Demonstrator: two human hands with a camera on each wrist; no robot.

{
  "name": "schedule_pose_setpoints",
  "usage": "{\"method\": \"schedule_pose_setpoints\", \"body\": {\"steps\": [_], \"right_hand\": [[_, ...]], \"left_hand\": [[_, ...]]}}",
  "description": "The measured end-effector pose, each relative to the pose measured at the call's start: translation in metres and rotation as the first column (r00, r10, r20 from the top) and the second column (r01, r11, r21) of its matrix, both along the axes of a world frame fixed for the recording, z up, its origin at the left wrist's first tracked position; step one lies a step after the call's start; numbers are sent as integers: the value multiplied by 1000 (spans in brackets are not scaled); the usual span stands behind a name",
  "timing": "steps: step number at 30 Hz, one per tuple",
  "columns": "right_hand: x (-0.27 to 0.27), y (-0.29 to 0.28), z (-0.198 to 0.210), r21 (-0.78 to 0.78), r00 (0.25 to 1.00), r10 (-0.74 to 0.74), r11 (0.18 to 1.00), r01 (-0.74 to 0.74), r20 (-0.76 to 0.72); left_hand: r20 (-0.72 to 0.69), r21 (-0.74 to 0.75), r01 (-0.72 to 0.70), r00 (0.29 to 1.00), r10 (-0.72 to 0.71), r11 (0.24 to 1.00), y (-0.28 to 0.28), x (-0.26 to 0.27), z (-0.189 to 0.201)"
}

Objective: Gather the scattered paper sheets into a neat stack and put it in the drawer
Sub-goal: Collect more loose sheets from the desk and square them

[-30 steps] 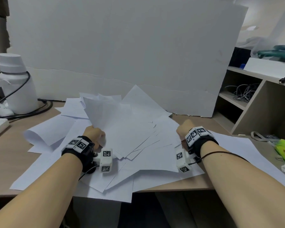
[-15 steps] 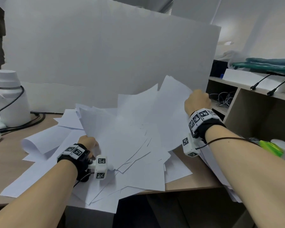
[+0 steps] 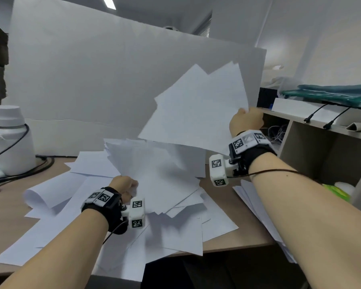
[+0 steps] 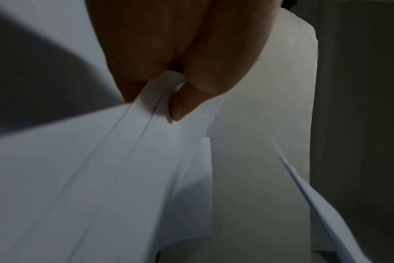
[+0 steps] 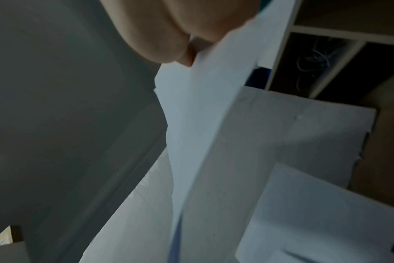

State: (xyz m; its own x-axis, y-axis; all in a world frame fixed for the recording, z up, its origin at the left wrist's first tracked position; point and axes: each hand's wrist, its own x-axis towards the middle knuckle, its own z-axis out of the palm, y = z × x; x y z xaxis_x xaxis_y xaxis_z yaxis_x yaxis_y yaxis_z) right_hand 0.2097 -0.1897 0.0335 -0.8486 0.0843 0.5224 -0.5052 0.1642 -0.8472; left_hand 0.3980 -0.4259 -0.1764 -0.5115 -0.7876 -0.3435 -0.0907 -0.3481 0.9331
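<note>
White paper sheets (image 3: 175, 222) lie scattered and overlapping across the wooden desk (image 3: 6, 207). My right hand (image 3: 246, 119) holds a few sheets (image 3: 198, 109) lifted high above the desk, pinched at their right edge; the right wrist view shows those sheets (image 5: 205, 113) hanging from the fingers (image 5: 187, 57). My left hand (image 3: 125, 186) grips the near edge of a tilted bundle (image 3: 154, 170) low over the desk. In the left wrist view the thumb and fingers (image 4: 180, 106) pinch several sheet edges (image 4: 128, 151). No drawer is in view.
A big white board (image 3: 113, 84) stands behind the desk. A white bottle (image 3: 10, 140) with black cables stands at the left. A wooden shelf unit (image 3: 321, 147) with cables and green items is at the right. More sheets (image 3: 256, 205) hang over the desk's right edge.
My right hand has risen from the desk, up and to the right, carrying a few sheets into the air. The left hand keeps its grip on the tilted bundle.
</note>
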Motion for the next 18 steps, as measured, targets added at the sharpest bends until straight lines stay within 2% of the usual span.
{"method": "schedule_pose_setpoints", "body": {"steps": [2,5,10,13,15,18], "right_hand": [[3,-8,-21,-24,995,50,999,-48,87],[3,-25,-67,-9,962,124,992,-125,244],[5,-55,-149,23,839,249,955,-297,483],[-3,-75,-193,15,773,289,933,-359,564],[-10,-87,-214,56,762,291,918,-393,579],[-13,-96,-218,101,728,330,872,-479,600]], "left_hand": [[-104,75,11,995,-3,997,9,2,5],[-188,163,28,982,3,986,24,8,11],[-287,138,11,957,30,990,32,21,7],[-279,187,42,960,12,982,16,33,-5],[-304,251,74,953,6,965,9,39,-9],[-372,253,129,928,-26,959,0,43,-12]]}}
